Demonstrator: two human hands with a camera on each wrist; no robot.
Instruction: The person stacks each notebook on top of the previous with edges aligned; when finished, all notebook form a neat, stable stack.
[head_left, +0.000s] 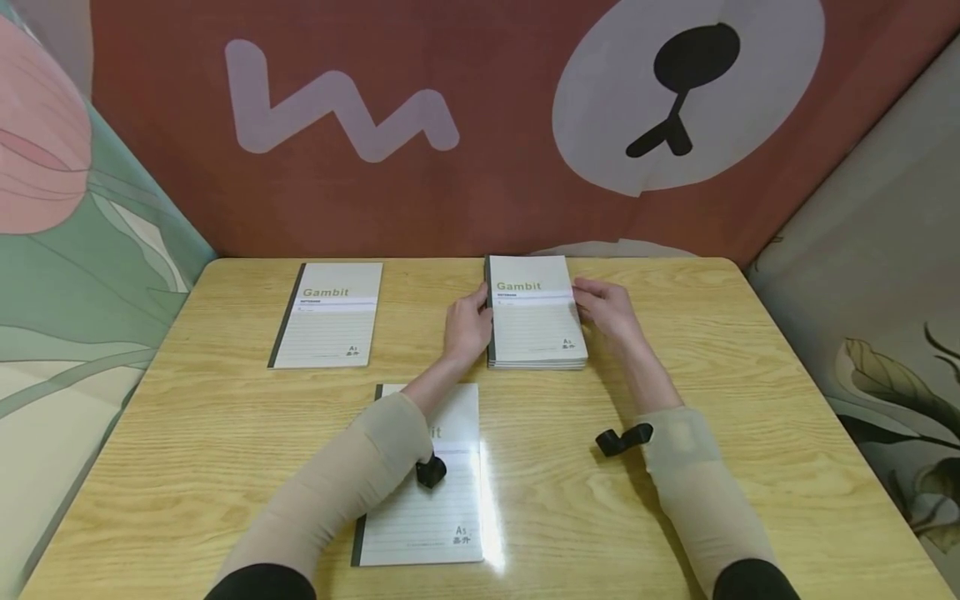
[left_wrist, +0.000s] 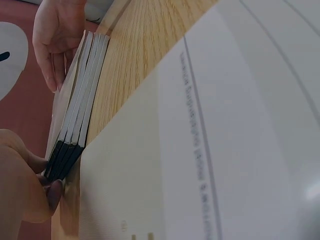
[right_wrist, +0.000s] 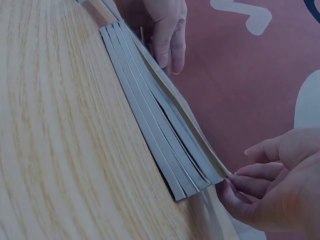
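Note:
A stack of notebooks (head_left: 536, 333) with pale "Gambit" covers and dark spines lies at the back of the table, right of centre. My left hand (head_left: 468, 325) is at its spine side; in the left wrist view that hand's thumb and fingers (left_wrist: 54, 195) grip the dark spine edge. On the opposite side my right hand (head_left: 606, 308) pinches the edge of the top notebook (right_wrist: 207, 150), which bows slightly above the ones below. Several page edges show in both wrist views. Another notebook (head_left: 442, 517) lies in front, partly covered by my left forearm.
A single notebook (head_left: 330, 321) lies at the back left of the wooden table (head_left: 187, 467). Behind the table's far edge stands a red-brown wall (head_left: 480, 200) with pale shapes. Patterned cloth (head_left: 862, 275) borders the right side. Each sleeve carries a small black device (head_left: 624, 439).

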